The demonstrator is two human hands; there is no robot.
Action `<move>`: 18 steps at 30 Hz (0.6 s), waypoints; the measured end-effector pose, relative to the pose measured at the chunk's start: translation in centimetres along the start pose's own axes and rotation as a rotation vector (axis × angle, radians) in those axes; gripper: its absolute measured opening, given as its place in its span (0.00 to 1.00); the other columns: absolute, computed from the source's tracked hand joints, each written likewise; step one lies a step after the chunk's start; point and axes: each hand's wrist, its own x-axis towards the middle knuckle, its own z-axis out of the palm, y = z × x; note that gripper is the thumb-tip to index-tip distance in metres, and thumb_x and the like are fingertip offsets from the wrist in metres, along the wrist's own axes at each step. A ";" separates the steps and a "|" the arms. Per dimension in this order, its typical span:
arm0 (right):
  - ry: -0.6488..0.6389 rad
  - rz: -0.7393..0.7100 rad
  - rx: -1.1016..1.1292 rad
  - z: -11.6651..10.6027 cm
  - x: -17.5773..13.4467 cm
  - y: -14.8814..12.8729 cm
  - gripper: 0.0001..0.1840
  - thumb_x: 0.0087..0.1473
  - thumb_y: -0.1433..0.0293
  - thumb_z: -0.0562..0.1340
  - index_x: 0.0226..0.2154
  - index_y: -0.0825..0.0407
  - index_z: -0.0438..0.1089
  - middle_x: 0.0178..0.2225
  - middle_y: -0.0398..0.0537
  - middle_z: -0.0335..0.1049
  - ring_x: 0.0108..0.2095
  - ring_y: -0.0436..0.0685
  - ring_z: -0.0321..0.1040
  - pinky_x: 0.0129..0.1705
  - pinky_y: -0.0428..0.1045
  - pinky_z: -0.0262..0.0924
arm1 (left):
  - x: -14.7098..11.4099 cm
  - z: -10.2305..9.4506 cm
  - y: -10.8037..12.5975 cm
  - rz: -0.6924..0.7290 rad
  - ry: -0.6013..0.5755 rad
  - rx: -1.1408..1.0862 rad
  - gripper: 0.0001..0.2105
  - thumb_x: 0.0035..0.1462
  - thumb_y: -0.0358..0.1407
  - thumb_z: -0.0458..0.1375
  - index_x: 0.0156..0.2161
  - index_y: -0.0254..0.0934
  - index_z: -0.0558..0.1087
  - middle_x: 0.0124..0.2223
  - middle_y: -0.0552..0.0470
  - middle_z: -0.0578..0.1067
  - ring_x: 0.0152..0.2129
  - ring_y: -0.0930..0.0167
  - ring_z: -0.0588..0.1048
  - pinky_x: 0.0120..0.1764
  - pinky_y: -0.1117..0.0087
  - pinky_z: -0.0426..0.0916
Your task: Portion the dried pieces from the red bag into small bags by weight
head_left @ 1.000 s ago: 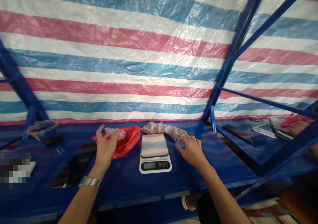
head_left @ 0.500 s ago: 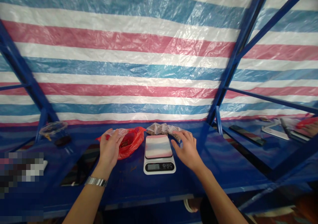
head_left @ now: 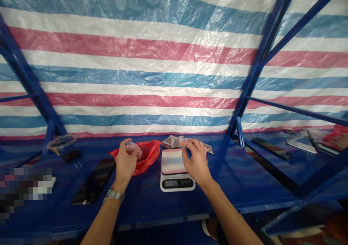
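My left hand (head_left: 126,165), with a metal watch (head_left: 113,195) on its wrist, pinches a small clear plastic bag (head_left: 135,150) over the mouth of a red plastic bag (head_left: 150,157). Dark bits inside the red bag are partly covered. To its right stands a white kitchen scale (head_left: 177,186) with a shiny square plate; its display is too small to read surely. My right hand (head_left: 196,161) hovers over the plate's right edge, fingers curved and thumb apart, nothing visible between them. Its fingertips overlap several small filled clear bags (head_left: 170,142) lying behind the scale.
A dark phone (head_left: 94,183) lies left of the red bag, with a clear plastic cup (head_left: 71,152) behind it. Blue metal posts (head_left: 251,69) rise before a striped tarp (head_left: 141,83). Past the right post are another phone (head_left: 272,148), a white scale (head_left: 301,143) and another person's hand (head_left: 339,140).
My right hand has moved left, over the scale's edge and the small bags. The clear bag in my left hand has dropped toward the red bag's mouth. The view has shifted slightly.
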 end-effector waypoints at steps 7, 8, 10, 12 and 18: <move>0.008 -0.023 0.039 -1.1 1.2 -3.1 0.15 0.63 0.74 0.57 0.47 0.45 0.75 0.46 0.50 0.71 0.48 0.63 0.64 0.51 0.58 0.54 | -0.4 0.4 1.2 -0.008 -0.098 0.083 0.24 0.54 0.36 0.63 0.57 0.43 0.72 0.34 0.53 0.77 0.31 0.65 0.77 0.40 0.65 0.71; 0.007 -0.030 0.049 -1.1 1.2 -3.4 0.15 0.63 0.74 0.57 0.47 0.45 0.75 0.46 0.50 0.71 0.48 0.63 0.64 0.52 0.58 0.54 | -0.4 0.5 1.2 0.003 -0.095 0.059 0.24 0.53 0.35 0.63 0.57 0.44 0.72 0.34 0.54 0.77 0.31 0.66 0.77 0.40 0.66 0.70; 0.001 -0.037 0.066 -0.9 1.1 -3.5 0.16 0.64 0.73 0.56 0.47 0.44 0.75 0.46 0.50 0.71 0.48 0.63 0.64 0.52 0.58 0.55 | -0.4 0.6 1.3 0.030 -0.074 -0.038 0.26 0.48 0.30 0.65 0.55 0.44 0.74 0.34 0.55 0.77 0.31 0.67 0.76 0.40 0.67 0.70; -0.001 -0.027 0.077 -0.5 0.9 -3.1 0.16 0.64 0.73 0.55 0.46 0.45 0.76 0.45 0.50 0.71 0.48 0.62 0.65 0.53 0.58 0.56 | -0.3 0.9 1.2 0.027 -0.040 -0.181 0.27 0.44 0.26 0.65 0.53 0.43 0.75 0.33 0.56 0.77 0.30 0.68 0.76 0.39 0.69 0.70; 0.036 0.021 0.101 -0.6 0.7 -1.5 0.16 0.62 0.75 0.54 0.43 0.46 0.77 0.42 0.51 0.72 0.46 0.63 0.66 0.52 0.58 0.58 | 0.0 1.4 0.9 -0.046 0.017 -0.267 0.26 0.47 0.30 0.67 0.54 0.41 0.73 0.31 0.57 0.75 0.25 0.71 0.74 0.30 0.72 0.68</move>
